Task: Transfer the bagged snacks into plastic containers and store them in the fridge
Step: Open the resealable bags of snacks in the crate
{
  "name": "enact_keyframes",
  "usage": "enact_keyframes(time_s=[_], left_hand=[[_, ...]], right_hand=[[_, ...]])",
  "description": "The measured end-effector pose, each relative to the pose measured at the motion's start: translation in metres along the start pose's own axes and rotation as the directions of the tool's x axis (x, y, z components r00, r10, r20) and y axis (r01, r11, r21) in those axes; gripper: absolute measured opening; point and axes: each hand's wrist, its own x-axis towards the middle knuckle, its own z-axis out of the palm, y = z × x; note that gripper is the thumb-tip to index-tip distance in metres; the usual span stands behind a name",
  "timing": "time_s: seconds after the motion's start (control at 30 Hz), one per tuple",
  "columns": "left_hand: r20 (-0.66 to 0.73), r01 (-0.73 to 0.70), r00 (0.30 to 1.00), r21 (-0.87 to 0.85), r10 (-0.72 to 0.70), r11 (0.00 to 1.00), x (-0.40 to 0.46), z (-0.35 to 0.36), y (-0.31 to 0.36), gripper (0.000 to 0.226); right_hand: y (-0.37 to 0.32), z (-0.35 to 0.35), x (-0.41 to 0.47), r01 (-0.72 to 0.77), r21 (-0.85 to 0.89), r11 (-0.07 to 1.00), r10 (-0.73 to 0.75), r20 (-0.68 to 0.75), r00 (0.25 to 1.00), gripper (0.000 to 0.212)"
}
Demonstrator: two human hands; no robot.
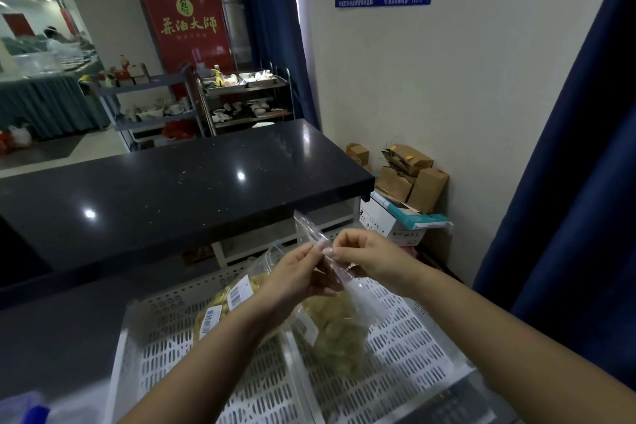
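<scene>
Both hands hold up a clear plastic snack bag [339, 327] filled with pale yellow pieces, above a white perforated tray [406, 358]. My left hand [296, 277] and my right hand [364, 260] pinch the bag's top edge [311, 232] from either side, fingertips almost touching. A second clear bag of yellow snacks [220, 311] with barcode labels lies in the tray under my left forearm. A blurred clear plastic container with a blue part [25, 410] shows at the bottom left corner.
A black stone countertop [179, 182] runs across in front of me, above the tray. Cardboard boxes [409, 179] and a white box [395, 222] are stacked against the wall at right. A dark blue curtain [571, 182] hangs on the right. Carts with dishes [246, 96] stand behind the counter.
</scene>
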Motion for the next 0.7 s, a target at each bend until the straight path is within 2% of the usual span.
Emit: enact_keyframes(time_s=[0.07, 0.17, 0.3, 0.37, 0.5, 0.7], left_hand=[[-0.049, -0.032, 0.998, 0.024, 0.034, 0.999, 0.002, 0.001, -0.003, 0.04], [-0.081, -0.05, 0.995, 0.049, 0.054, 0.998, 0.005, 0.003, -0.003, 0.037], [-0.072, -0.068, 0.995, 0.092, 0.075, 0.993, 0.009, 0.01, 0.0, 0.03], [-0.087, -0.077, 0.992, 0.121, 0.088, 0.99, 0.012, 0.009, 0.004, 0.03], [-0.135, -0.096, 0.983, 0.184, 0.122, 0.978, 0.015, 0.003, 0.017, 0.034], [-0.234, -0.117, 0.957, 0.232, 0.172, 0.966, 0.025, -0.018, 0.032, 0.039]], right_hand=[[0.002, -0.002, 0.002, -0.022, 0.035, 0.999, 0.024, -0.057, 0.998, 0.012], [0.004, 0.0, 0.005, -0.042, -0.112, 0.993, 0.024, -0.156, 0.987, 0.018], [0.004, 0.001, 0.006, -0.003, -0.309, 0.951, -0.034, -0.114, 0.993, 0.025], [-0.001, -0.007, 0.006, 0.003, -0.36, 0.933, -0.059, -0.145, 0.988, 0.027], [-0.004, -0.033, 0.006, -0.053, -0.343, 0.938, -0.061, -0.314, 0.948, 0.033], [-0.003, -0.066, 0.005, -0.117, -0.215, 0.969, -0.002, -0.485, 0.874, 0.025]])
